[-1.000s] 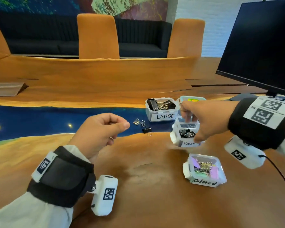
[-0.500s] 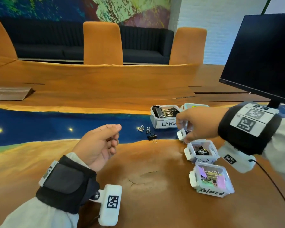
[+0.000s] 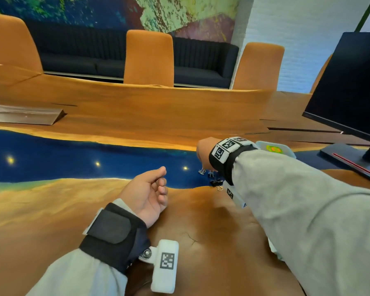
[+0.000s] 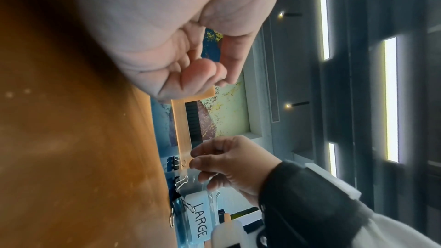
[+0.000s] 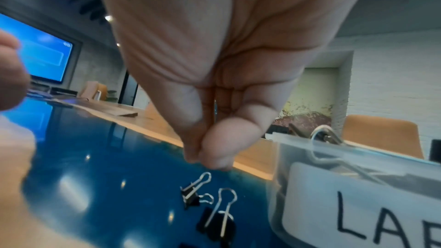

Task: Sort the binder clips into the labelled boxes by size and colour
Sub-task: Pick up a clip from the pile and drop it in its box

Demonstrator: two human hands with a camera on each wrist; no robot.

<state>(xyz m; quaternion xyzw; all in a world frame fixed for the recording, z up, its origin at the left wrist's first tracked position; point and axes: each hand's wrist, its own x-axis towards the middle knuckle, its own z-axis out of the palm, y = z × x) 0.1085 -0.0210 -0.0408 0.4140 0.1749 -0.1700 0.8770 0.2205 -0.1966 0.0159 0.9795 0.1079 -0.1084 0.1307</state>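
We are near the end of the sort, as far as we can judge. Only three small black binder clips (image 3: 210, 177) lie loose, close together on the blue strip of the table (image 3: 94, 210). Just beside them stands the clear box marked LARGE (image 5: 358, 195), which already holds big clips with wire handles poking above its rim. The other labelled boxes are hidden behind our right sleeve in the head view, so we cannot say how full they are.

Our right hand (image 3: 203, 154) hangs directly over the loose clips. Its thumb and fingertips (image 5: 214, 156) are pressed together in a narrow pinch, just above the nearest clip and not touching it. Whether anything sits inside that pinch we cannot tell; no clip shows there. Our left hand (image 3: 147, 193) is held loosely curled over the wood, near the blue strip, with nothing in it.

What is left, in our view, is to lift these three and drop them in the box for small clips.

The table is a long slab of orange-brown wood with a glossy blue band that mirrors the ceiling lights. A dark monitor (image 3: 350, 86) stands at the right. Across the table are orange chairs (image 3: 149, 58), a dark sofa, a colourful wall painting and a white brick wall.
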